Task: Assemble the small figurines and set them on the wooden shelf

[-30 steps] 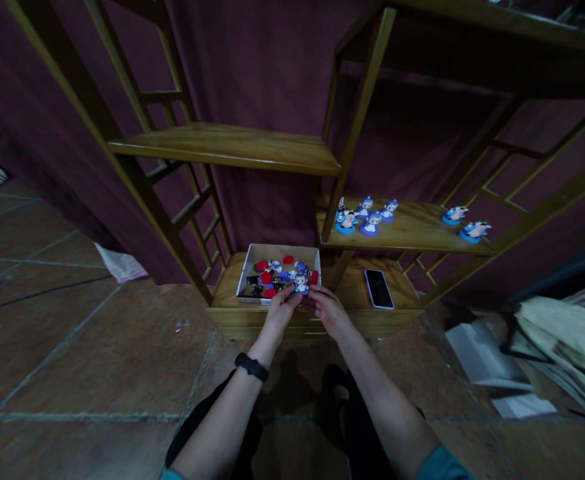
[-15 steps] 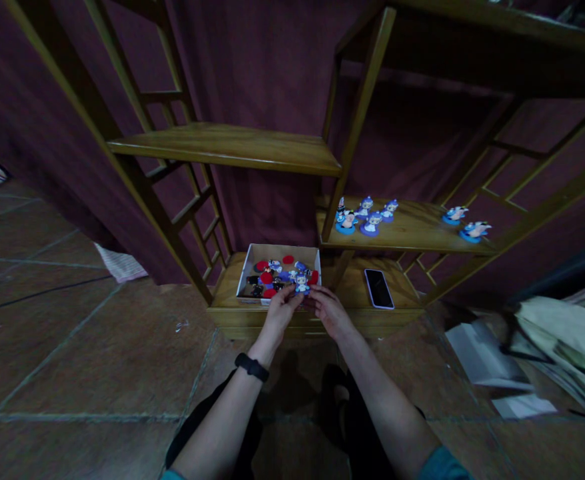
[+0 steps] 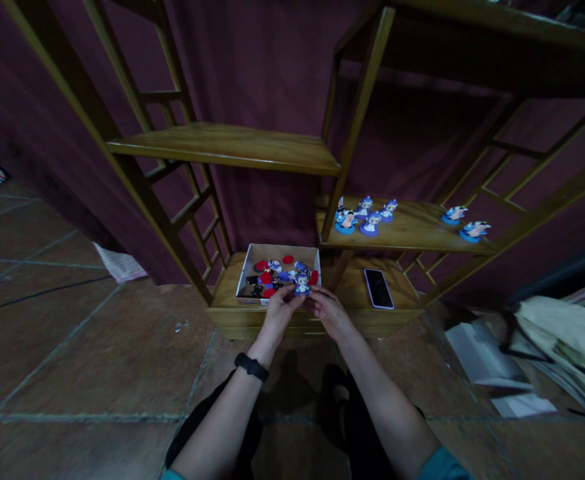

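Observation:
A small blue-and-white figurine (image 3: 302, 285) is held upright over the near right corner of an open cardboard box (image 3: 243, 275). My left hand (image 3: 281, 308) grips it from the left with thumb and fingers, and my right hand (image 3: 328, 311) has its fingertips closed on it from the right. Its lower part is partly hidden by my fingers. Inside the box lie several more figurines in blue, black and white, mixed with red round bases (image 3: 266, 278). A dark band (image 3: 251, 367) circles my left wrist.
On the right shelf (image 3: 412, 223) stand several blue and purple figurines (image 3: 370, 224), with two pink-and-blue ones (image 3: 474, 231) at its far end. A phone (image 3: 379, 289) lies on the lower board. A pale bag (image 3: 562, 333) rests on the floor at right. An upper left shelf (image 3: 227, 145) overhangs the box.
Almost nothing differs. The figurine between my hands has shifted very slightly; both hands keep their place in front of the box.

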A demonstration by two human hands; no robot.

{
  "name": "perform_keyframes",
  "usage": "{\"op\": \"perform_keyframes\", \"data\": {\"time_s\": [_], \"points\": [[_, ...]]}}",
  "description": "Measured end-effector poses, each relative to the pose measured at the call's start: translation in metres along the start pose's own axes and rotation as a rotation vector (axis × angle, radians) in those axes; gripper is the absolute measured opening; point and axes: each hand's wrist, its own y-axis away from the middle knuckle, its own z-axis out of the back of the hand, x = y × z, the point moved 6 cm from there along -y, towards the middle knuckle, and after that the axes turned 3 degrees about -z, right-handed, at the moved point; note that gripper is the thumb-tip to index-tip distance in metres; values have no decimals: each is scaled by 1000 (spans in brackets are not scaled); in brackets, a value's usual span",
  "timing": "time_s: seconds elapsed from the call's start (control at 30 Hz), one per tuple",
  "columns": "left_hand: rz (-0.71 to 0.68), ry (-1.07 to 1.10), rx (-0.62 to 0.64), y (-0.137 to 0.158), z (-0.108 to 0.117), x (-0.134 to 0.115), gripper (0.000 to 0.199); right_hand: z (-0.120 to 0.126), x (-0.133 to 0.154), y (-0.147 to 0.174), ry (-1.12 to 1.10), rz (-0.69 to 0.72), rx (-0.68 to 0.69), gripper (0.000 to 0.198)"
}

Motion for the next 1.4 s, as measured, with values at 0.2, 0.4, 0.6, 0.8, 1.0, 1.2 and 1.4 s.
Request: {"op": "perform_keyframes", "data": {"time_s": [0.2,0.4,0.6,0.8,1.0,1.2,1.4], "points": [[-5,-11,-26,1,1,-2,42,-3,1,1,-41,28,48,27],[-18,-7,-26,3,-1,-6,41,-4,2,1,-53,60,34,25],[-30,1,1,2,-2,-5,41,-4,2,-1,-73,82,38,25],[22,58,3,1,1,1,43,-3,3,-1,-103,89,37,27],[34,134,42,-1,-2,5,43,-2,2,-3,-105,96,37,27],[36,254,24,-1,-1,8,42,1,3,-4,-94,94,22,26],[67,315,12,4,-2,5,32,2,3,-5,-84,118,6,27]]}}
